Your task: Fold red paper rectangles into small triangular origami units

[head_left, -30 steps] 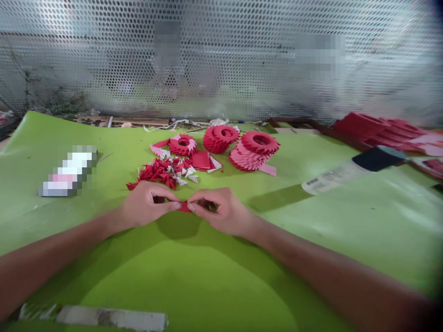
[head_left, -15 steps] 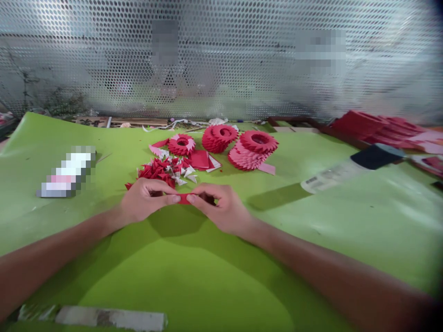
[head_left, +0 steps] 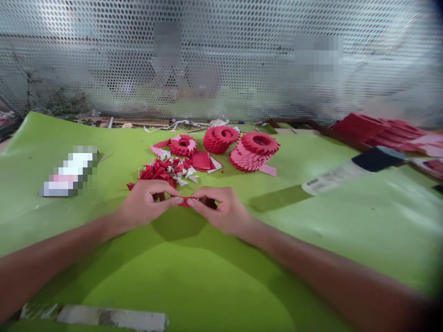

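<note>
A small strip of red paper (head_left: 184,201) is pinched between both hands, just above the green tabletop. My left hand (head_left: 147,203) grips its left end between thumb and forefinger; my right hand (head_left: 219,210) does the same at the right end. Most of the strip is covered by the fingertips. Just beyond the hands lies a pile of folded red and white paper pieces (head_left: 157,170). Behind it sits a small red and pink paper ring (head_left: 182,145). Flat red paper sheets (head_left: 201,160) lie to the right of the pile.
Two stacked ring forms, one red (head_left: 220,139) and one pink and red (head_left: 254,152), stand farther back. A clear bottle with a black cap (head_left: 346,170) lies at right. Red paper stacks (head_left: 377,131) fill the far right. A pixelated phone-like object (head_left: 71,173) lies left, a whitish bar (head_left: 110,317) in front.
The two thumbs have come slightly closer together, so less of the red paper shows between them. The whole view has shifted a little; the other things lie as before.
</note>
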`<state>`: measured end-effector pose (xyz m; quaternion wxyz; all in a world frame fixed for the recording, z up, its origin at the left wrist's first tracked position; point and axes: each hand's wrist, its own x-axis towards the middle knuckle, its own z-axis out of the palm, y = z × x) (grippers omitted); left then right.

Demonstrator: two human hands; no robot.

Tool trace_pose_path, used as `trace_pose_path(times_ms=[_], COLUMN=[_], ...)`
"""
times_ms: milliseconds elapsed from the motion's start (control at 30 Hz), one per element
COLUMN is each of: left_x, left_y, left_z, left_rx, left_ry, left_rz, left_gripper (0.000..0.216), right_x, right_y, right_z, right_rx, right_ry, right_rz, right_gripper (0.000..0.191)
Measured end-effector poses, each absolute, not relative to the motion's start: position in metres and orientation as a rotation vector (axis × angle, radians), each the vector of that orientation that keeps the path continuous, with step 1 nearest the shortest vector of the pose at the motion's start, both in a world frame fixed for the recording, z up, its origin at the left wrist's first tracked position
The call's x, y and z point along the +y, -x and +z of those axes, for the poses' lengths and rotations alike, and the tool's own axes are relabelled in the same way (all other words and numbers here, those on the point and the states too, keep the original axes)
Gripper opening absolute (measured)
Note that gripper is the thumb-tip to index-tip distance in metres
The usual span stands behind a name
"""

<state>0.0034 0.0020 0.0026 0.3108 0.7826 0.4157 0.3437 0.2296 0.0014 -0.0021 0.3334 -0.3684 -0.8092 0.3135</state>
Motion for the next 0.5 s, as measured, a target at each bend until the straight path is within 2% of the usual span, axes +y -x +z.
trace_pose_path(times_ms=[200,500], left_x=[0.002,0.005], left_y=[-0.001,0.001], left_z=[0.001,-0.009], left_rx=[1.098,1.014], left_ry=[-2.168,-2.374], left_rz=[0.980,1.034], left_gripper=[0.012,0.016], right_x=[0.002,0.000], right_y=[-0.235,-0.234], right_z=[-0.005,-0.003], right_rx=[-2.194,-2.257], right_ry=[0.847,0.857], right_rz=[0.537,0.486], right_gripper=[0.017,0.018])
